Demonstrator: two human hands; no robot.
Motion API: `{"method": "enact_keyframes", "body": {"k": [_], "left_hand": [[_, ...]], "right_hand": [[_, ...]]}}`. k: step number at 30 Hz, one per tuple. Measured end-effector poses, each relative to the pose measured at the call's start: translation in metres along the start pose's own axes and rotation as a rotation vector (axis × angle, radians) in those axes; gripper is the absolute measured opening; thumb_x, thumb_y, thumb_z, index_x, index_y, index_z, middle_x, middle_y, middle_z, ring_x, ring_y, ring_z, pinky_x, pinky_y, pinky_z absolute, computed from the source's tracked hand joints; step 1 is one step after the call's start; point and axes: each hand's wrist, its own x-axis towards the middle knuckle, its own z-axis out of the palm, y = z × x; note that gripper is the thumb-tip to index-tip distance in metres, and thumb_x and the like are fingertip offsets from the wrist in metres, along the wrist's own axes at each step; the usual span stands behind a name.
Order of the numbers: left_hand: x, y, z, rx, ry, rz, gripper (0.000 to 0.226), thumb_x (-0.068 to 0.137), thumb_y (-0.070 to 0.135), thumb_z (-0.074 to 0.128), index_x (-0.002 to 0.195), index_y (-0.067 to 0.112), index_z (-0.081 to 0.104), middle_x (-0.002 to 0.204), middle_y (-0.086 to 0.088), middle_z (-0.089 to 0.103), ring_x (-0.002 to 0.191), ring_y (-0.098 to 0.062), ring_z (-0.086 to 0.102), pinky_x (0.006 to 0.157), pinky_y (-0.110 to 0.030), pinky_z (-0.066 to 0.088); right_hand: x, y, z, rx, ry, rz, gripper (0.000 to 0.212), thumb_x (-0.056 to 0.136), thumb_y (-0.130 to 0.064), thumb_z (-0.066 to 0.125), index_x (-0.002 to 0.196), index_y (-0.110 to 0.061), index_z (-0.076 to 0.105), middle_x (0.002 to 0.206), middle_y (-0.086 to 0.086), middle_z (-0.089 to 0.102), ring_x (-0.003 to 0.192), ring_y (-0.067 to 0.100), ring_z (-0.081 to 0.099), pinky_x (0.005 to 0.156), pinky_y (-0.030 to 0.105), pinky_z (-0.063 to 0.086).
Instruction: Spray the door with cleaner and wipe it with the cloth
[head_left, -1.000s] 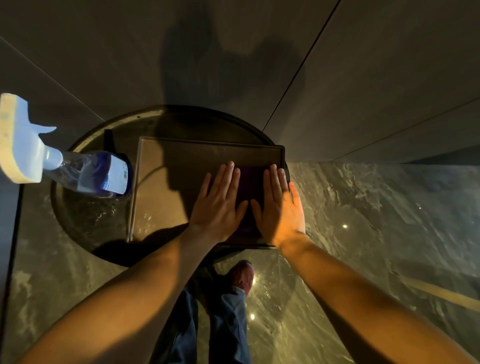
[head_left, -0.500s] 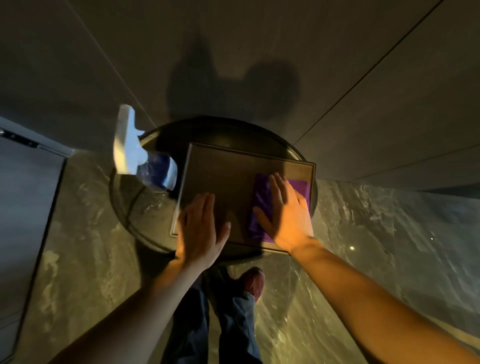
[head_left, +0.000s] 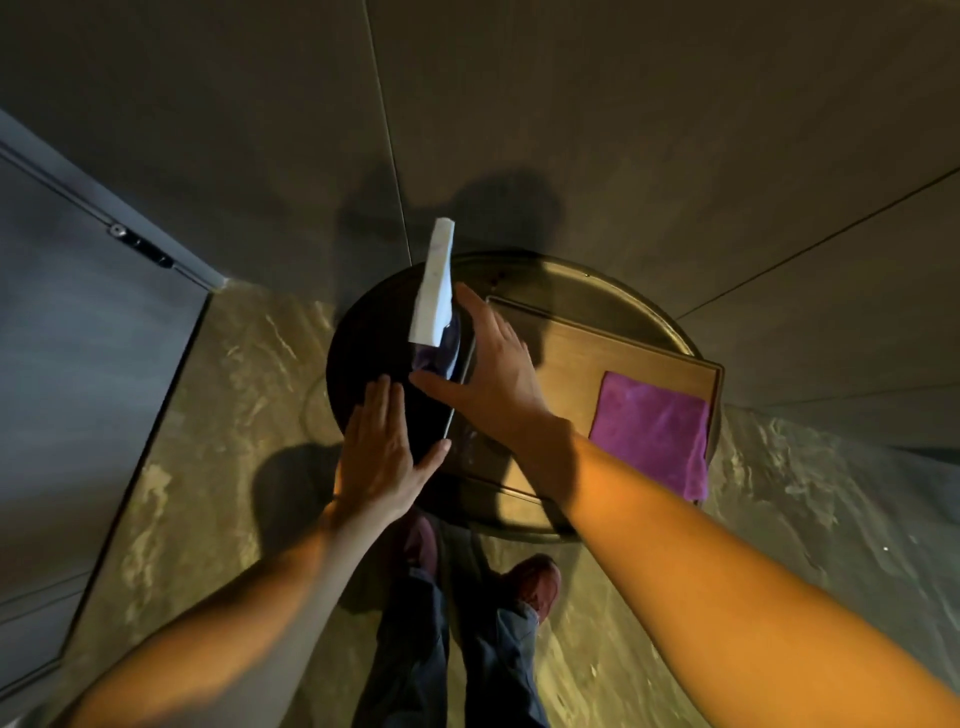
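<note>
A spray bottle (head_left: 435, 306) with a white trigger head and a clear blue body stands on a round dark table (head_left: 363, 338). My right hand (head_left: 488, 379) is spread open beside the bottle, fingers on its right side, thumb below it, not closed around it. My left hand (head_left: 382, 452) hovers flat and open over the table's near left edge. A purple cloth (head_left: 652, 434) lies folded on the right end of a brown rectangular tray (head_left: 571, 364), hanging slightly over its edge. A grey door (head_left: 78, 364) stands at the left.
Dark panelled walls (head_left: 623, 130) rise behind the table. The floor (head_left: 234, 415) is glossy marbled stone. My legs and reddish shoes (head_left: 535, 587) are below the table's near edge. A metal hinge fitting (head_left: 140, 247) sits on the door frame.
My right hand left the purple cloth and moved left to the spray bottle. My left hand slid left off the tray. The view swung left, bringing the door into sight.
</note>
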Motion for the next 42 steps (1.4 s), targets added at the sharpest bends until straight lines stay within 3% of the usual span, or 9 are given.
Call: {"method": "enact_keyframes", "body": {"k": [4,7,12,18,23,26,33,38,42], "left_hand": [[0.004,-0.002,0.001,-0.028,-0.004,0.010,0.105,0.086,0.082,0.028,0.160,0.013,0.001,0.170,-0.010,0.001,0.157,-0.023,-0.001,0.128,-0.044,0.009],[0.005,-0.004,0.003,-0.023,-0.025,0.010,0.106,0.085,0.085,0.020,0.160,0.014,-0.003,0.170,-0.009,-0.004,0.157,-0.022,-0.005,0.128,-0.043,0.006],[0.005,-0.006,0.007,0.013,-0.015,0.029,0.107,0.085,0.087,0.015,0.160,0.014,-0.002,0.170,-0.009,-0.006,0.157,-0.022,-0.006,0.128,-0.042,0.004],[0.005,-0.006,0.007,0.028,-0.025,0.028,0.106,0.085,0.086,0.015,0.161,0.014,-0.002,0.170,-0.009,-0.008,0.157,-0.022,-0.009,0.128,-0.044,0.006],[0.005,-0.007,0.008,0.051,-0.020,0.032,0.107,0.085,0.087,0.014,0.161,0.013,0.000,0.170,-0.009,-0.007,0.157,-0.023,-0.007,0.128,-0.042,0.004],[0.005,-0.007,0.009,0.060,-0.027,0.034,0.106,0.085,0.087,0.012,0.161,0.013,-0.001,0.170,-0.009,-0.008,0.157,-0.022,-0.009,0.128,-0.043,0.004],[0.005,-0.007,0.010,0.081,-0.031,0.029,0.107,0.084,0.087,0.009,0.160,0.013,-0.002,0.170,-0.009,-0.008,0.157,-0.023,-0.008,0.128,-0.044,0.005],[0.006,-0.005,0.010,0.094,-0.036,0.023,0.111,0.081,0.088,0.001,0.160,0.011,0.000,0.170,-0.011,-0.005,0.157,-0.024,-0.004,0.128,-0.044,0.007],[0.009,-0.005,0.008,0.125,-0.065,0.017,0.114,0.079,0.088,-0.001,0.160,0.007,0.003,0.170,-0.014,-0.003,0.157,-0.027,-0.002,0.128,-0.045,0.009]], "right_hand": [[0.009,-0.012,0.014,0.095,0.084,0.028,0.078,0.074,-0.044,0.087,0.136,-0.017,0.049,0.130,-0.001,0.061,0.120,0.020,0.054,0.102,0.051,0.051],[0.013,-0.016,0.021,0.147,0.114,0.078,0.063,0.073,-0.033,0.089,0.122,-0.010,0.056,0.110,0.000,0.062,0.104,0.015,0.051,0.093,0.047,0.053],[0.016,-0.019,0.027,0.182,0.165,0.125,0.059,0.071,-0.027,0.089,0.115,-0.007,0.055,0.109,0.008,0.066,0.105,0.028,0.059,0.085,0.053,0.058],[0.004,-0.019,0.007,0.266,0.240,0.130,0.065,0.074,-0.028,0.088,0.128,-0.014,0.054,0.117,0.001,0.065,0.115,0.023,0.059,0.090,0.046,0.060],[-0.022,-0.008,-0.022,0.327,0.276,0.139,0.061,0.077,-0.017,0.086,0.128,-0.008,0.054,0.110,-0.008,0.057,0.111,0.015,0.060,0.086,0.032,0.060],[-0.039,0.009,-0.031,0.368,0.245,0.196,0.064,0.079,-0.006,0.084,0.133,-0.008,0.050,0.108,-0.010,0.058,0.101,-0.005,0.062,0.080,0.016,0.056],[-0.061,0.031,-0.037,0.425,0.220,0.221,0.064,0.078,-0.005,0.084,0.133,-0.003,0.051,0.108,-0.011,0.057,0.101,-0.002,0.057,0.072,0.003,0.049],[-0.066,0.045,-0.033,0.518,0.228,0.243,0.064,0.079,0.005,0.081,0.134,0.000,0.049,0.106,-0.014,0.055,0.092,-0.023,0.056,0.070,0.001,0.048],[-0.065,0.041,-0.032,0.512,0.236,0.251,0.069,0.078,-0.003,0.085,0.137,-0.009,0.048,0.119,-0.002,0.057,0.103,0.001,0.060,0.076,0.012,0.057]]}}
